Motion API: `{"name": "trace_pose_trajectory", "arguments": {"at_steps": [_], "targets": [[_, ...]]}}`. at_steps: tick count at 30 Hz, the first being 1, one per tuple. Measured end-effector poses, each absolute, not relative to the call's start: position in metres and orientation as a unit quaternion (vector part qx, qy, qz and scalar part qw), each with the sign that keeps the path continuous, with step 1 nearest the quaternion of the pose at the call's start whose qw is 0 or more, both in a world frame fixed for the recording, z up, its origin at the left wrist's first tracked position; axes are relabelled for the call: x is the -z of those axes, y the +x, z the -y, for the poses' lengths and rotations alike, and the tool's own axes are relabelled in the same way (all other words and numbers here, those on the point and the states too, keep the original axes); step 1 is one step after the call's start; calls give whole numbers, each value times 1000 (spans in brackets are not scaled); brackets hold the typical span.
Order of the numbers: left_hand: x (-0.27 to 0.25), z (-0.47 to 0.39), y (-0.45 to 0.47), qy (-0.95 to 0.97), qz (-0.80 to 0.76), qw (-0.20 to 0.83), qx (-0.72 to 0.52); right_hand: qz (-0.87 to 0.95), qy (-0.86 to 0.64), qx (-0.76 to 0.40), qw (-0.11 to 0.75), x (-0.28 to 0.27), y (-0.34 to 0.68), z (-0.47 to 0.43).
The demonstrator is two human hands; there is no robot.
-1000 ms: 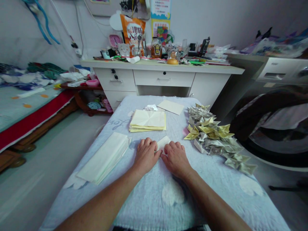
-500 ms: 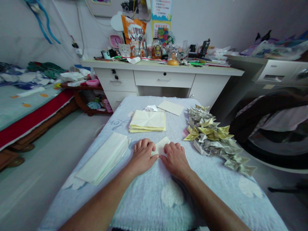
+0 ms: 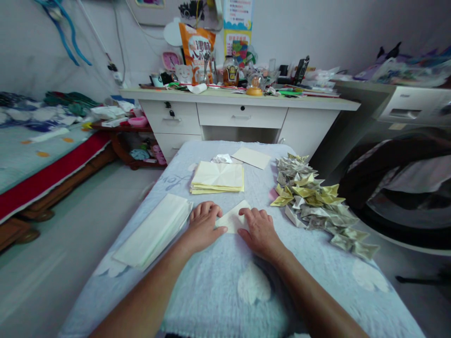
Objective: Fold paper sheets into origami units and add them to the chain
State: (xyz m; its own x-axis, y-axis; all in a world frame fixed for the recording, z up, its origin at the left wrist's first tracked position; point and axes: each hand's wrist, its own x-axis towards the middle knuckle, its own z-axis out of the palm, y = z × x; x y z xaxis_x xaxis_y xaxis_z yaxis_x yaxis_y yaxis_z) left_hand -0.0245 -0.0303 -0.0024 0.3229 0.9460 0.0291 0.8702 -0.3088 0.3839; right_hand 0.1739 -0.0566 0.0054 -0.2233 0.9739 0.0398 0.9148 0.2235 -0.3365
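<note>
A small folded piece of cream paper (image 3: pixel 233 219), with a pointed top, lies on the cloth between my hands. My left hand (image 3: pixel 203 226) rests at its left edge, thumb and fingers apart. Over the paper's right part lies my right hand (image 3: pixel 260 232), its thumb and index finger spread, the fingertips on the paper. Left of my left hand is a stack of long folded pale sheets (image 3: pixel 155 230). Beyond the hands sits a pile of square creased yellowish paper (image 3: pixel 218 176).
Folded paper pieces (image 3: pixel 313 202), silver and gold, are heaped at the right of the cloth-covered table (image 3: pixel 211 291). A flat cream sheet (image 3: pixel 252 157) and a crumpled white piece (image 3: pixel 221 158) lie at the back. A white desk (image 3: pixel 243 115) stands behind, a washing machine (image 3: pixel 405 112) to the right.
My left hand has slid left and my hands are farther apart, so more of the folded paper shows. My right hand has stayed nearly in place.
</note>
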Motion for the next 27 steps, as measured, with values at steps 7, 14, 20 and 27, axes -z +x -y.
{"name": "trace_pose_trajectory", "arguments": {"at_steps": [7, 14, 20, 27], "targets": [[1, 27, -33, 795, -570, 171, -118, 785, -584, -164, 127, -5, 184, 56], [2, 26, -29, 802, -553, 177, -142, 796, -561, -176, 145, -5, 188, 58], [5, 25, -15, 790, -569, 144, -176, 800, -552, -167, 168, -4, 188, 58], [10, 22, -3, 782, -550, 178, -234, 774, -565, -158, 241, 3, 187, 56]]}}
